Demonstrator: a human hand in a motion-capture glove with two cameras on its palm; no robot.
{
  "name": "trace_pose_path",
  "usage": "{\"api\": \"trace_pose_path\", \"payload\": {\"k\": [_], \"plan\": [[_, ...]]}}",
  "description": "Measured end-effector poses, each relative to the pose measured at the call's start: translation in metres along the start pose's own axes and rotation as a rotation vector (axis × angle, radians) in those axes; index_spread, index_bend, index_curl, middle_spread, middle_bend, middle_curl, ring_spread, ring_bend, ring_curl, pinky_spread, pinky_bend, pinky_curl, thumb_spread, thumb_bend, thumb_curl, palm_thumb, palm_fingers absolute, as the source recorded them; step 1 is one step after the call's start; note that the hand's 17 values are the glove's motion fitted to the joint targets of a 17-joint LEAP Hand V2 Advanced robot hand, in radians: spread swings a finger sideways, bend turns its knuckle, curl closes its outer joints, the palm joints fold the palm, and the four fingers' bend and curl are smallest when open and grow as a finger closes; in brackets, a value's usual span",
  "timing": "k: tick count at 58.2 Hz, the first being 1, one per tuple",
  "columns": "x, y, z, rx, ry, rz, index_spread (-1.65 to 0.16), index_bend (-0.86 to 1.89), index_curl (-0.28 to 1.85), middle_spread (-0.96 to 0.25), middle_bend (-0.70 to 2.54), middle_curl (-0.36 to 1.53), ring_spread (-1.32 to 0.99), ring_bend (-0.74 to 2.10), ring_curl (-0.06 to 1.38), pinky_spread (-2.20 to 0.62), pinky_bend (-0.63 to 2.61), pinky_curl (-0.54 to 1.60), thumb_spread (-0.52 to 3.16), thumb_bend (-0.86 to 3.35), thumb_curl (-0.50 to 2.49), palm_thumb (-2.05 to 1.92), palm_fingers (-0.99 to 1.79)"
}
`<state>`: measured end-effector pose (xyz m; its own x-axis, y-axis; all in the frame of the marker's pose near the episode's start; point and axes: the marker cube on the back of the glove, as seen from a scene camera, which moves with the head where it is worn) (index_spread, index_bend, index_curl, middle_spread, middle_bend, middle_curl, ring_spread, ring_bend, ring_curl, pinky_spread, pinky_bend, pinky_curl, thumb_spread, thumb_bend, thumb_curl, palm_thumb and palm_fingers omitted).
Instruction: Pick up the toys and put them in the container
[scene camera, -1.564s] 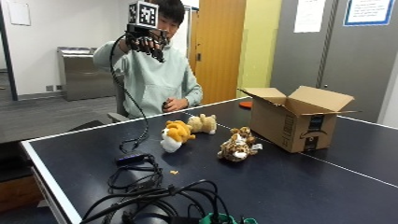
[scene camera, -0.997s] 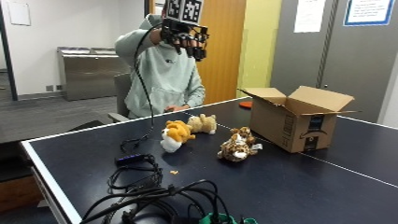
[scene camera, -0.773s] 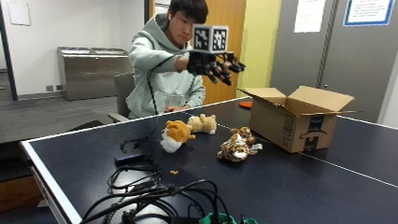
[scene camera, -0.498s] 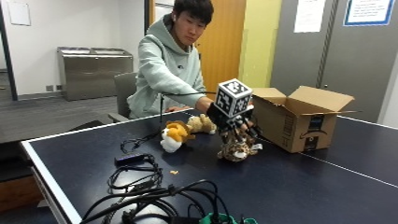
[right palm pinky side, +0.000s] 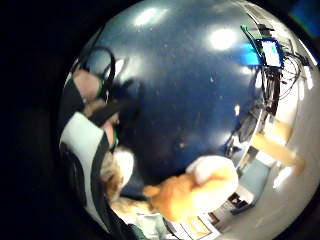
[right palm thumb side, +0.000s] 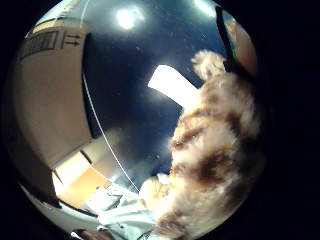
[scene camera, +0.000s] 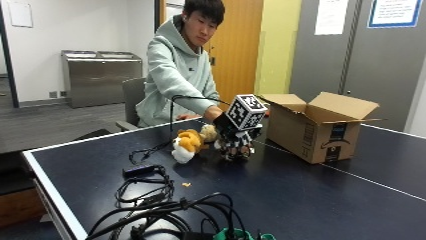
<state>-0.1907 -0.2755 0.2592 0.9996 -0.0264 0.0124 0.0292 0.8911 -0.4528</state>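
Right hand (scene camera: 234, 136) fingers apparently curled on brown-spotted plush toy (right palm thumb side: 215, 165), beside open cardboard box (scene camera: 319, 127).

Dark blue table (scene camera: 319, 200); toys (scene camera: 186, 145), cardboard box (scene camera: 319, 132), cables (scene camera: 160, 200) on it

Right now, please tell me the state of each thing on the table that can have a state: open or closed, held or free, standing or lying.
Cardboard box: upright on the table, top flaps open.
Spotted plush toy: on the table under the gloved right hand; whether the fingers have closed on it is unclear.
Orange and white plush toy: lying on the table, free.
Beige plush toy: on the table, free.
Black cables: lying loose.
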Motion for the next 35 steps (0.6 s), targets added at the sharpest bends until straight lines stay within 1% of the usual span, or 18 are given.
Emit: {"api": "trace_pose_path", "payload": {"k": [5,11,16,20,23,27,29,31,35], "plan": [[0.001,0.022,-0.014,-0.065,-0.07,0.002,-0.32,0.37,0.39,-0.21,0.43,0.3,-0.3,0.85,0.37,-0.36,0.96,0.38,0.91,0.21,0.58,0.67,1.04],[0.014,0.044,-0.071,-0.012,-0.092,0.006,-0.32,0.41,0.45,-0.24,0.49,0.34,-0.34,0.84,0.39,-0.39,0.93,0.38,0.76,0.18,0.63,0.7,1.06],[0.02,0.068,-0.128,0.079,-0.082,-0.016,-0.33,0.43,0.5,-0.26,0.53,0.38,-0.35,0.85,0.41,-0.4,0.92,0.39,0.65,0.16,0.67,0.72,1.08],[-0.008,0.111,-0.164,0.162,-0.071,-0.078,-0.33,0.45,0.54,-0.27,0.55,0.4,-0.36,0.87,0.42,-0.41,0.92,0.39,0.59,0.14,0.7,0.72,1.08],[-0.028,0.136,-0.193,0.264,-0.05,-0.117,-0.34,0.45,0.56,-0.28,0.57,0.42,-0.37,0.87,0.42,-0.41,0.92,0.4,0.55,0.13,0.72,0.73,1.07],[-0.054,0.16,-0.231,0.448,-0.055,-0.171,-0.34,0.45,0.6,-0.28,0.57,0.44,-0.37,0.88,0.43,-0.41,0.93,0.4,0.51,0.12,0.75,0.74,1.06],[-0.069,0.168,-0.243,0.534,-0.071,-0.219,-0.34,0.46,0.62,-0.28,0.58,0.45,-0.37,0.88,0.44,-0.41,0.94,0.4,0.49,0.11,0.76,0.74,1.06],[-0.081,0.173,-0.248,0.606,-0.076,-0.32,-0.34,0.46,0.64,-0.29,0.58,0.46,-0.37,0.89,0.44,-0.41,0.94,0.41,0.47,0.1,0.77,0.74,1.05],[-0.111,0.184,-0.251,0.763,-0.065,-0.669,-0.35,0.45,0.68,-0.29,0.58,0.48,-0.37,0.89,0.45,-0.41,0.95,0.41,0.44,0.09,0.8,0.74,1.05]]}}
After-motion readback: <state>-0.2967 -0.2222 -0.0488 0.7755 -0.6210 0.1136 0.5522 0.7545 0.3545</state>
